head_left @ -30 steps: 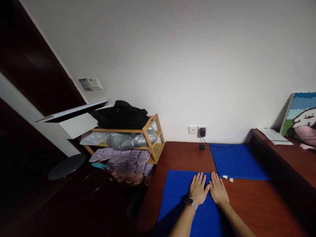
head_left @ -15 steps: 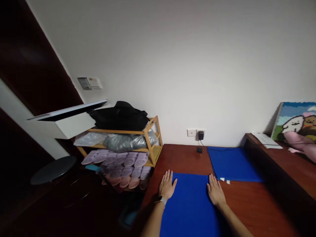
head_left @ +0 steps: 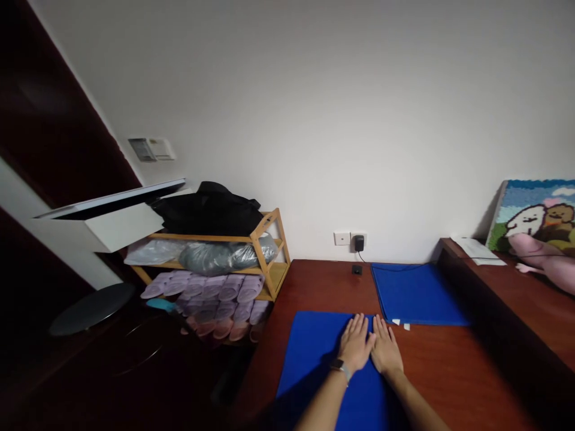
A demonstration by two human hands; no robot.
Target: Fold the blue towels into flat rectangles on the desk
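Blue cloth point(head_left: 309, 341): Spread on the reddish-brown bench point(head_left: 332, 287) in front of me, it lay flat beneath two palms, as I watched from afar.

Left hand point(head_left: 354, 344): It had just crossed from the cloth's left edge towards the right, stopping beside its partner. Its fingers were extended and its palm was down, gripping nothing.

Right hand point(head_left: 387, 353): Palm down at the cloth's right edge, it lay with fingers straight and clasped nothing. I could not tell whether the thumbs touched.

Shift: I judged that pressure had gathered on the right side, leaving the far left corner unattended and seemingly flat.

Cloths: Two, counting the second blue cloth point(head_left: 417, 296) near the wall, where two white tags point(head_left: 396, 322) jutted from its near edge.

Wrist: One watch point(head_left: 338, 364), worn on the left.

Wall by the bench: Two plates point(head_left: 341, 239), one bearing a black adapter point(head_left: 359, 243); one small black block point(head_left: 357, 270) sat below.

Rack point(head_left: 265, 269): One, carrying one black bag point(head_left: 209, 212) and rows of slippers point(head_left: 229, 288), too crowded for me to count.

Right side: One picture point(head_left: 523, 218) leaned upright behind one pink plush toy point(head_left: 534, 248).
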